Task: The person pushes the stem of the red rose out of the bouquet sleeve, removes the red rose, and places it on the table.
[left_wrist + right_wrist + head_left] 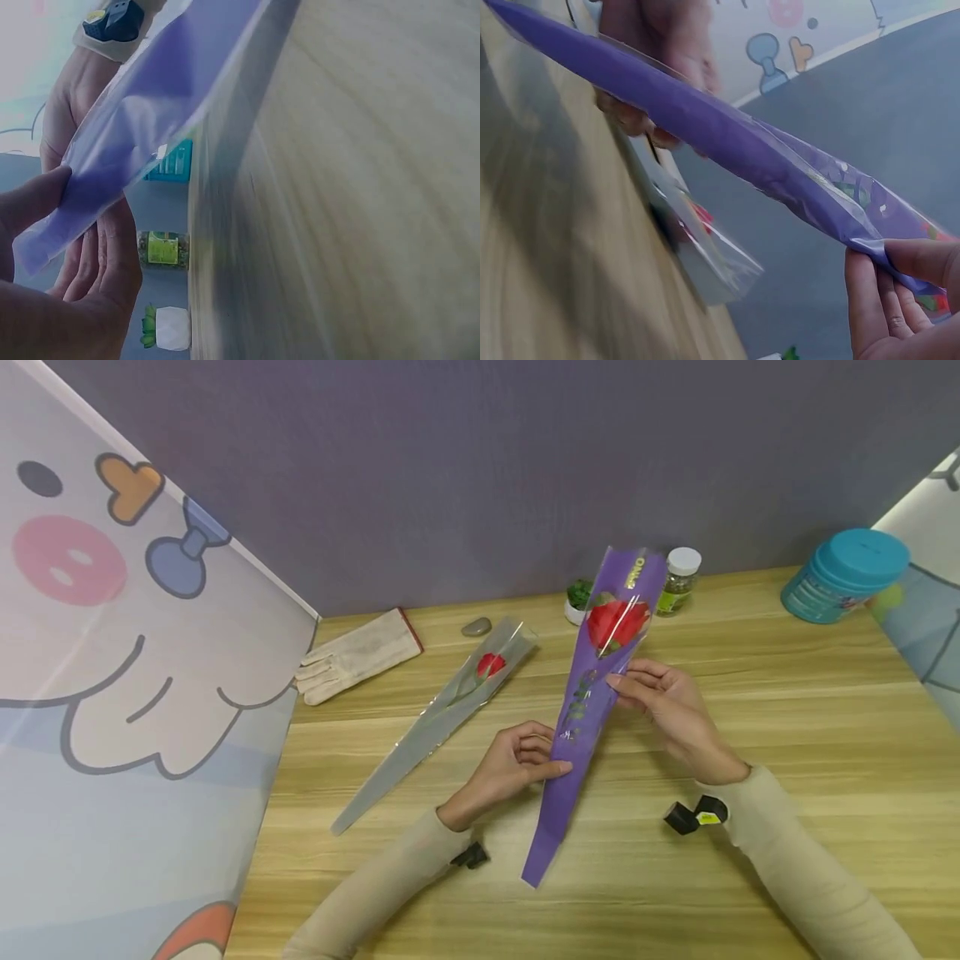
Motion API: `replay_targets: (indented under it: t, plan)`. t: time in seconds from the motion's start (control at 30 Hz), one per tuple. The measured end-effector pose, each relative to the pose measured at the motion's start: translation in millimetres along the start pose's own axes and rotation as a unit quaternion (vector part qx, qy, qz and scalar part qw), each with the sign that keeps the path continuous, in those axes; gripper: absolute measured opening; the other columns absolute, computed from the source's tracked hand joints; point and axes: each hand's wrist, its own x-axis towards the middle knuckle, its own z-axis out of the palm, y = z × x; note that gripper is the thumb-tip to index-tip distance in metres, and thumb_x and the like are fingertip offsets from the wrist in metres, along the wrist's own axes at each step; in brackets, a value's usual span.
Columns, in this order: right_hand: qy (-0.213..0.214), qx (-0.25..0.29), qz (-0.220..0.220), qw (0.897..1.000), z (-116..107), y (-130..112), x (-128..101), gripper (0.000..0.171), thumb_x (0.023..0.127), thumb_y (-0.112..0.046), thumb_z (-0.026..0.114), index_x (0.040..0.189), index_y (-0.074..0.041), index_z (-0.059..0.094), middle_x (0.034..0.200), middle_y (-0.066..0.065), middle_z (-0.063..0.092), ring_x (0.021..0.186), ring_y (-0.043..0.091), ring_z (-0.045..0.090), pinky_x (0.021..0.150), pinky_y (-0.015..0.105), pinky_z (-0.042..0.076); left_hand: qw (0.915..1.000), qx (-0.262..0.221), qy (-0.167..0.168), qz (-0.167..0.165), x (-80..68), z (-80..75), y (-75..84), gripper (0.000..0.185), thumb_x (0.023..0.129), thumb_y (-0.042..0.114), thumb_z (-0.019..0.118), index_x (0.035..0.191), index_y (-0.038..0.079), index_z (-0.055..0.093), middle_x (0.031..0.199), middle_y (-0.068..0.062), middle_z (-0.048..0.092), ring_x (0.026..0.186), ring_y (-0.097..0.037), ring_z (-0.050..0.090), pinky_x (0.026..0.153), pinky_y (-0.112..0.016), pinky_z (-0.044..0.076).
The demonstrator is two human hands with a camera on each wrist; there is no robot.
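Note:
A long purple flower sleeve (592, 710) with a red rose (617, 622) inside is held above the wooden table (787, 710). My left hand (517, 764) pinches its left edge low down, thumb on top. My right hand (663, 702) pinches its right edge near the middle. In the left wrist view the purple sleeve (142, 127) crosses my left hand's thumb (34, 199). In the right wrist view the sleeve (727, 142) stretches from my right hand's fingers (885, 300) to the other hand. A second rose (490, 665) in a clear sleeve (438, 718) lies on the table to the left.
A white work glove (356, 656) and a grey pebble (476, 627) lie at the back left. A small potted plant (577, 600), a white-capped jar (678, 581) and a teal tub (847, 575) stand along the back. Cartoon-printed panels (120, 635) wall both sides.

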Motion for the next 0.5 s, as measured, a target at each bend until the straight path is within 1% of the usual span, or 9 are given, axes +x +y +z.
replay_targets:
  t: [0.1, 0.17, 0.33, 0.5]
  plan:
    - [-0.011, 0.039, -0.016, 0.999, -3.8, -6.0, 2.1, 0.016, 0.097, 0.007, 0.066, 0.101, -0.006, 0.074, 0.091, 0.001, 0.080, 0.083, 0.009, 0.076, 0.077, 0.022, 0.063, 0.9999, 0.008, -0.009, -0.003, -1.5, -1.6, -0.7, 0.030, 0.089, 0.007, 0.082, 0.115, 0.003, 0.068, 0.091, 0.008, 0.070, 0.078, -0.004, 0.064, 0.070, -0.017, 0.054]
    - [-0.016, 0.049, -0.021, 0.998, -6.1, -10.4, 2.9, 0.016, 0.098, 0.007, 0.065, 0.102, -0.005, 0.074, 0.093, 0.002, 0.080, 0.084, 0.009, 0.077, 0.078, 0.022, 0.062, 0.9998, 0.012, -0.012, -0.007, -2.5, -2.3, -1.2, 0.030, 0.089, 0.008, 0.082, 0.115, 0.003, 0.069, 0.092, 0.008, 0.071, 0.079, -0.004, 0.065, 0.071, -0.017, 0.054]
    - [-0.018, 0.044, -0.021, 0.999, -9.6, -21.4, 5.5, 0.015, 0.099, 0.004, 0.064, 0.106, -0.006, 0.073, 0.096, 0.001, 0.080, 0.085, 0.009, 0.076, 0.079, 0.020, 0.061, 0.9995, 0.023, -0.016, -0.017, -5.1, -3.2, -2.6, 0.028, 0.089, 0.010, 0.082, 0.113, 0.003, 0.070, 0.093, 0.006, 0.072, 0.081, -0.006, 0.068, 0.073, -0.018, 0.056]
    - [-0.018, 0.053, -0.043, 0.998, -8.9, -28.8, 10.1, 0.014, 0.099, 0.004, 0.065, 0.109, -0.004, 0.071, 0.098, 0.002, 0.080, 0.086, 0.010, 0.076, 0.079, 0.020, 0.061, 0.9994, 0.022, -0.017, -0.018, -6.4, -2.8, -3.7, 0.025, 0.090, 0.010, 0.081, 0.111, 0.002, 0.070, 0.091, 0.006, 0.071, 0.079, -0.005, 0.069, 0.072, -0.018, 0.055]
